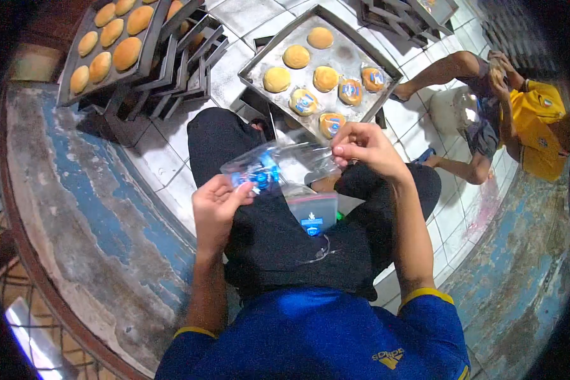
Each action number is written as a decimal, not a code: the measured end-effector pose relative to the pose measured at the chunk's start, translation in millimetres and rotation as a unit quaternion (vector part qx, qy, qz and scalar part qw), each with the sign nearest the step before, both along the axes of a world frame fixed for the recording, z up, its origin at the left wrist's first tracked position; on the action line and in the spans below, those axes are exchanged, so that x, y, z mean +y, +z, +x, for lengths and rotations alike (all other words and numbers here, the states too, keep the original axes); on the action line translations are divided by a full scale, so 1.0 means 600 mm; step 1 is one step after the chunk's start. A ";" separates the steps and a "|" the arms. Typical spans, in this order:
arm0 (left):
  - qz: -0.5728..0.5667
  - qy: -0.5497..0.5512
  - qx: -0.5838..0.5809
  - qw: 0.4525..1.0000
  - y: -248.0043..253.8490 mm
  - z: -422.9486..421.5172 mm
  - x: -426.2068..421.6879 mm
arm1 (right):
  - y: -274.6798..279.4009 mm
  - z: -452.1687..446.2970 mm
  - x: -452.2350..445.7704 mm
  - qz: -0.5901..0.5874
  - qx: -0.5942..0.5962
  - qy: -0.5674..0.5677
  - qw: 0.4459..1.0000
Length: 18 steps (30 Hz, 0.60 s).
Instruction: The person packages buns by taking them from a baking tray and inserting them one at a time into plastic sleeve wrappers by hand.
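Between fingers (242, 192) (348, 151), glossy plastic bag (301, 159)

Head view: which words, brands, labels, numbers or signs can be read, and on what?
"adidas", upside down, on the blue shirt.
Too small or blurred: blue print on the held plastic bag, the wrapped buns and the lap bag; marks on the yellow shirt.

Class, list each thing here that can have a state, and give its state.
Clear bag: stretched between both hands, no bun visible inside
Left hand: pinching the bag
Right hand: pinching the bag
Plain buns: unwrapped
Blue-printed buns: wrapped
Pink-edged bag: between the legs, contents unclear
Bench paint: patchy, worn
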<state>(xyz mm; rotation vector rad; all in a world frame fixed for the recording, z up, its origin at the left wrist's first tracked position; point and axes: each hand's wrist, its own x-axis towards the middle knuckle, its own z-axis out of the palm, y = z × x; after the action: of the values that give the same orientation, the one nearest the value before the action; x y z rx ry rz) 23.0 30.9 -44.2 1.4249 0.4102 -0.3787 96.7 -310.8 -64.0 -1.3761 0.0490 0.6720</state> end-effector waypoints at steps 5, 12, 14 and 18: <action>0.038 0.028 -0.051 0.998 -0.051 0.016 0.041 | -0.208 0.097 -0.010 -0.487 -0.106 0.328 0.802; -0.009 0.054 -0.017 0.998 -0.042 0.032 0.036 | -0.368 0.369 0.114 -0.424 -0.323 0.148 0.833; 0.047 0.041 -0.046 0.997 -0.036 0.039 0.030 | -0.431 0.433 0.156 -0.402 -0.275 0.134 0.863; 0.008 0.036 -0.029 0.999 -0.041 0.044 0.037 | -0.504 0.451 0.200 -0.560 -0.250 0.184 0.768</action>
<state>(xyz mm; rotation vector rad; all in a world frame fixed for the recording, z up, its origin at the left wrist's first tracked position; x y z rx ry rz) 49.5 53.0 -69.0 1.4288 0.4168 -0.2771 367.5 -190.6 -366.7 -2.7577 -0.3071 0.5672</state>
